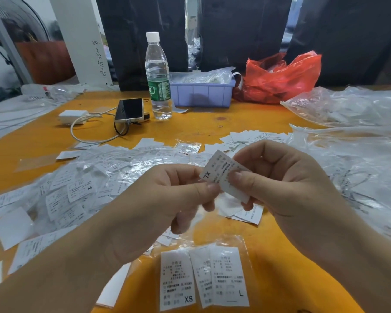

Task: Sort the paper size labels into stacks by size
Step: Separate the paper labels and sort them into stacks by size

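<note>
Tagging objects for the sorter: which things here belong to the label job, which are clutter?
Job: XL label pinched by left hand and right hand; XS label; L label; loose label pile.
Clutter: water bottle; phone; charger; red bag.

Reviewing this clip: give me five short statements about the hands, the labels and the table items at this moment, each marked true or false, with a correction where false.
1. Both hands pinch one label marked XL. True: the left hand and the right hand hold it together above the table.
2. The water bottle lies on its side. False: it stands upright with its white cap on.
3. Near the front edge lie labels reading XS and L. True.
4. The phone sits inside the purple bin. False: it lies on the table, left of the bottle.
5. A red plastic bag sits right of the purple bin. True.
</note>
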`<state>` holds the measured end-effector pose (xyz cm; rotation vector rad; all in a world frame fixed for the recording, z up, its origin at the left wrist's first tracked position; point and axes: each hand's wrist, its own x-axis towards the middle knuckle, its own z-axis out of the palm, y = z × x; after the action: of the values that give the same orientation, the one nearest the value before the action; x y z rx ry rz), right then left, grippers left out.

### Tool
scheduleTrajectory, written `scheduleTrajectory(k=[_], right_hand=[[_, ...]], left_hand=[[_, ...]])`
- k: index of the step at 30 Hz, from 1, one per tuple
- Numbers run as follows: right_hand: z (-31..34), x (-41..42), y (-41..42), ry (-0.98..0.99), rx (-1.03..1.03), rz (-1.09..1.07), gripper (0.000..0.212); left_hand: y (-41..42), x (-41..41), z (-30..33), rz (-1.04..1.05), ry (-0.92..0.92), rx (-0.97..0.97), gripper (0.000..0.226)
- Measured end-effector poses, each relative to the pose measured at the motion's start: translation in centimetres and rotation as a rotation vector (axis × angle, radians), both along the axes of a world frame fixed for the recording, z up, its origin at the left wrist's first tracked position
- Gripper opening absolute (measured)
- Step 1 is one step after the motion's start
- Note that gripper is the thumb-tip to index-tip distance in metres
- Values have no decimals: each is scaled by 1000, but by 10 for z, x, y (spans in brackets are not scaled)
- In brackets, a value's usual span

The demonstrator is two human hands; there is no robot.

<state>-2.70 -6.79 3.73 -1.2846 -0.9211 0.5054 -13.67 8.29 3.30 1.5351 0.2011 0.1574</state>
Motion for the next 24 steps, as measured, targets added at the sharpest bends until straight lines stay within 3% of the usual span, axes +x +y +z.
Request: scheduleTrajectory(k=[10, 14, 18, 24], right_hand=[[3, 15, -2, -111, -6, -205, 8], [0, 15, -1, -129, -52, -138, 4], [-1, 12, -1, -89, -44, -49, 10], [0, 13, 0, -47, -59, -16, 3]], left_hand=[[2, -2, 2, 153, -45, 68, 23], [3, -1, 3, 188, -65, 61, 36], [2, -1, 5, 184, -62, 55, 21], [3, 0, 3, 200, -58, 43, 21]])
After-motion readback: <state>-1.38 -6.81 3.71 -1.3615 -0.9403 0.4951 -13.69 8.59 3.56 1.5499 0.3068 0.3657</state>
